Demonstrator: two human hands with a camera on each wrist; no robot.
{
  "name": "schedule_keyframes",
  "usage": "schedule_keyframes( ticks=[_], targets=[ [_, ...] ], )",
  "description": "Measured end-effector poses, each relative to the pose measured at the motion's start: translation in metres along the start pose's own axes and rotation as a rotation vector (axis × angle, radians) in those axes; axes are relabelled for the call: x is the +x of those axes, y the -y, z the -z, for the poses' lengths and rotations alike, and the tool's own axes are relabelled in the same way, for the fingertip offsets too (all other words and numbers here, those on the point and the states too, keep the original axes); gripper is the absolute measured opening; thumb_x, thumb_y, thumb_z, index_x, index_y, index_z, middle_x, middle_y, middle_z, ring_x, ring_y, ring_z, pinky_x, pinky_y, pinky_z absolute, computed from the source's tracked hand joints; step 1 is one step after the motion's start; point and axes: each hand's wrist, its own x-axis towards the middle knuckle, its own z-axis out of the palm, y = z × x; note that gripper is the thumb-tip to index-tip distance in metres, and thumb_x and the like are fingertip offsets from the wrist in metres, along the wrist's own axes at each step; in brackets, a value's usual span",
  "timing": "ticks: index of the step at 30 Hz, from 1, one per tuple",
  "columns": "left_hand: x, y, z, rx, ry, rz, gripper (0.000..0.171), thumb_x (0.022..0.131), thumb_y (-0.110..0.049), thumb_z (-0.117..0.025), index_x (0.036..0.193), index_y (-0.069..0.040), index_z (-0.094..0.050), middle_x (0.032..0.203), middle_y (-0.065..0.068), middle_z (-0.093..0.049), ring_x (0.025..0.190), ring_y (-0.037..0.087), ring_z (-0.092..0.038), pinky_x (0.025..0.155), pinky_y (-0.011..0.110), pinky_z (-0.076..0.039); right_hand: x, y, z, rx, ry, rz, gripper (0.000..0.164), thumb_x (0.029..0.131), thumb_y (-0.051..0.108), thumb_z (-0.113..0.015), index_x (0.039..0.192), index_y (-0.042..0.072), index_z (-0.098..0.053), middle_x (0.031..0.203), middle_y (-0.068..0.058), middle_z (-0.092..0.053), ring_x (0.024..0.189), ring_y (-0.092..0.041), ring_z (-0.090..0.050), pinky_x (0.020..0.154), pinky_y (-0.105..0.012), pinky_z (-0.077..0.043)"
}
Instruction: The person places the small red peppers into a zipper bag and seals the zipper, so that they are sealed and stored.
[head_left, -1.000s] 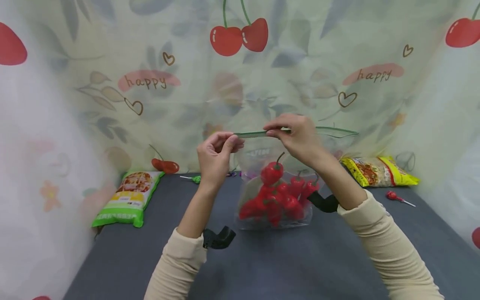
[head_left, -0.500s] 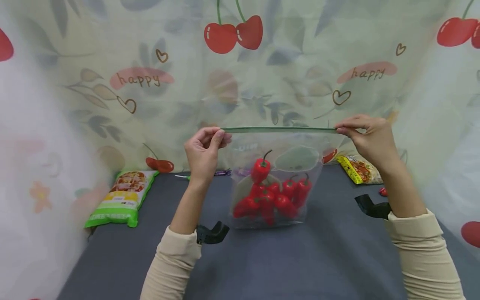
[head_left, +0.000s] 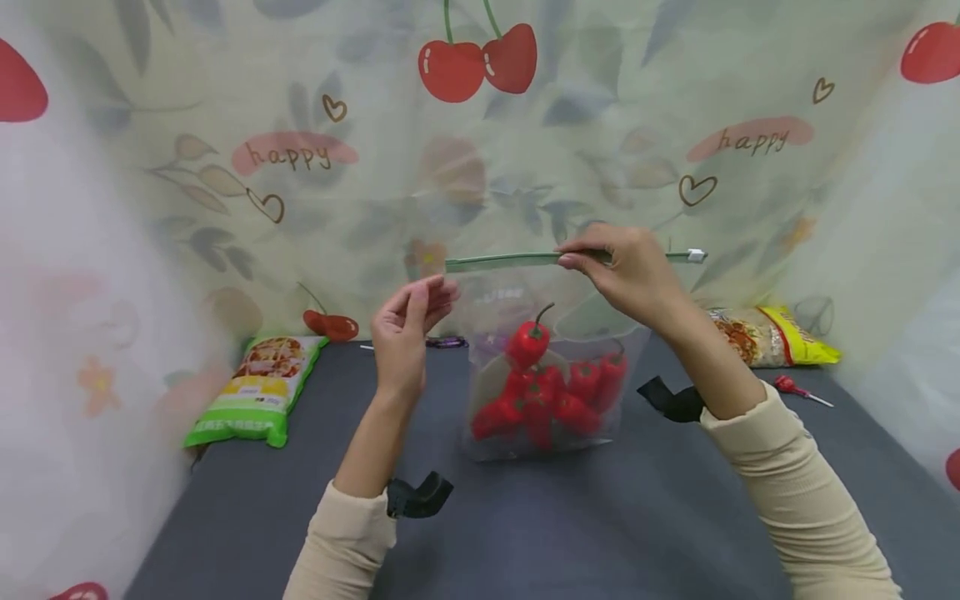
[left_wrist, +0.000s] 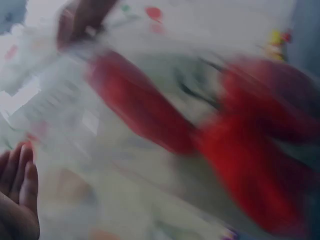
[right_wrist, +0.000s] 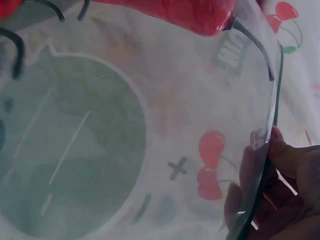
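Observation:
A clear zip bag (head_left: 487,321) with a green seal strip (head_left: 502,262) stands on the table in the head view. Several red peppers (head_left: 536,404) show through its wall, one of them sitting higher with its stem up. At the strip's right end is a white slider (head_left: 696,256). My right hand (head_left: 626,271) pinches the strip right of its middle, between thumb and fingers. My left hand (head_left: 405,325) is just below the strip's left end, apart from it, fingers fairly straight and holding nothing. The left wrist view is blurred; the peppers (left_wrist: 145,105) fill its middle.
A green-edged food packet (head_left: 258,392) lies at the left, a yellow one (head_left: 772,337) at the back right. Near the latter lies a red lollipop (head_left: 787,385). A purple-wrapped sweet (head_left: 447,342) lies behind the bag. A printed curtain (head_left: 375,100) encloses the table.
My right hand went out to the strip's right end, then came back leftward along it. My left hand let go of the left end and dropped slightly. The white slider now shows at the right.

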Motion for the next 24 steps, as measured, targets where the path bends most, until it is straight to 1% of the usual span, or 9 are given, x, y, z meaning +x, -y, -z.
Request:
schedule_keyframes(
  ticks=[3, 5, 9, 11, 13, 15, 18, 21, 24],
  targets=[
    [-0.016, 0.035, 0.028, 0.124, -0.043, 0.193, 0.022, 0.092, -0.004, -0.051, 0.108, 0.009, -0.059, 0.097, 0.013, -0.07, 0.087, 0.017, -0.068, 0.082, 0.03, -0.054, 0.012, 0.007, 0.006, -0.01, -0.056, -0.046, 0.012, 0.082, 0.008, -0.066, 0.091, 0.003, -0.072, 0.085, -0.009, -0.07, 0.074, -0.012, -0.062, 0.066, -0.012, -0.044],
    [-0.035, 0.063, 0.045, 0.252, -0.003, 0.345, 0.022, 0.088, 0.004, -0.051, 0.109, 0.008, -0.059, 0.1, 0.018, -0.068, 0.083, 0.013, -0.067, 0.079, 0.026, -0.054, 0.019, 0.01, 0.012, -0.007, -0.1, -0.078, 0.012, 0.082, 0.009, -0.067, 0.09, 0.002, -0.072, 0.085, -0.01, -0.071, 0.072, -0.006, -0.062, 0.065, -0.01, -0.044],
    [-0.085, 0.099, 0.059, 0.384, 0.322, 0.562, 0.026, 0.083, 0.009, -0.052, 0.109, 0.012, -0.056, 0.103, 0.025, -0.065, 0.086, 0.015, -0.064, 0.073, 0.02, -0.051, 0.029, 0.022, 0.025, 0.07, -0.185, -0.135, 0.013, 0.08, 0.01, -0.069, 0.088, 0.001, -0.072, 0.078, -0.008, -0.071, 0.065, 0.005, -0.059, 0.062, -0.01, -0.045],
    [-0.106, 0.107, 0.051, 0.321, 0.495, 0.604, 0.033, 0.086, 0.002, -0.055, 0.116, 0.014, -0.051, 0.111, 0.029, -0.06, 0.095, 0.022, -0.063, 0.077, 0.022, -0.05, 0.031, 0.027, 0.031, 0.121, -0.226, -0.153, 0.013, 0.079, 0.01, -0.07, 0.088, 0.0, -0.072, 0.073, 0.001, -0.069, 0.064, 0.004, -0.059, 0.062, -0.011, -0.046],
    [-0.119, 0.108, 0.037, 0.219, 0.566, 0.63, 0.045, 0.088, -0.006, -0.058, 0.126, 0.013, -0.044, 0.123, 0.03, -0.054, 0.108, 0.025, -0.059, 0.086, 0.024, -0.049, 0.031, 0.032, 0.035, 0.168, -0.26, -0.169, 0.014, 0.079, 0.011, -0.071, 0.088, 0.0, -0.072, 0.071, 0.011, -0.066, 0.064, 0.001, -0.06, 0.062, -0.012, -0.048],
    [-0.125, 0.106, 0.022, 0.139, 0.504, 0.619, 0.05, 0.088, -0.011, -0.059, 0.129, 0.011, -0.041, 0.127, 0.029, -0.051, 0.112, 0.022, -0.057, 0.091, 0.024, -0.047, 0.031, 0.035, 0.038, 0.196, -0.29, -0.169, 0.016, 0.079, 0.012, -0.07, 0.088, -0.001, -0.072, 0.069, 0.019, -0.063, 0.064, -0.002, -0.061, 0.064, -0.013, -0.049],
    [-0.124, 0.102, 0.008, 0.114, 0.235, 0.545, 0.038, 0.088, -0.008, -0.059, 0.118, 0.012, -0.05, 0.113, 0.021, -0.062, 0.098, 0.008, -0.06, 0.086, 0.021, -0.049, 0.026, 0.033, 0.041, 0.238, -0.318, -0.178, 0.017, 0.079, 0.011, -0.07, 0.088, -0.004, -0.071, 0.067, 0.019, -0.063, 0.063, -0.006, -0.061, 0.063, -0.014, -0.05],
    [-0.115, 0.096, 0.011, 0.107, -0.009, 0.478, 0.017, 0.087, 0.0, -0.056, 0.101, 0.01, -0.058, 0.088, 0.005, -0.069, 0.079, 0.001, -0.061, 0.075, 0.019, -0.051, 0.016, 0.022, 0.045, 0.293, -0.329, -0.218, 0.016, 0.08, 0.008, -0.068, 0.087, -0.006, -0.069, 0.066, 0.014, -0.064, 0.061, -0.007, -0.06, 0.061, -0.014, -0.049],
    [-0.101, 0.087, 0.025, 0.112, -0.142, 0.427, 0.005, 0.088, -0.001, -0.056, 0.089, 0.001, -0.061, 0.071, -0.009, -0.065, 0.066, 0.0, -0.06, 0.065, 0.018, -0.052, -0.004, 0.003, 0.047, 0.398, -0.31, -0.32, 0.011, 0.082, 0.007, -0.066, 0.088, -0.003, -0.067, 0.068, 0.008, -0.064, 0.061, -0.007, -0.059, 0.058, -0.014, -0.049]
  ],
)
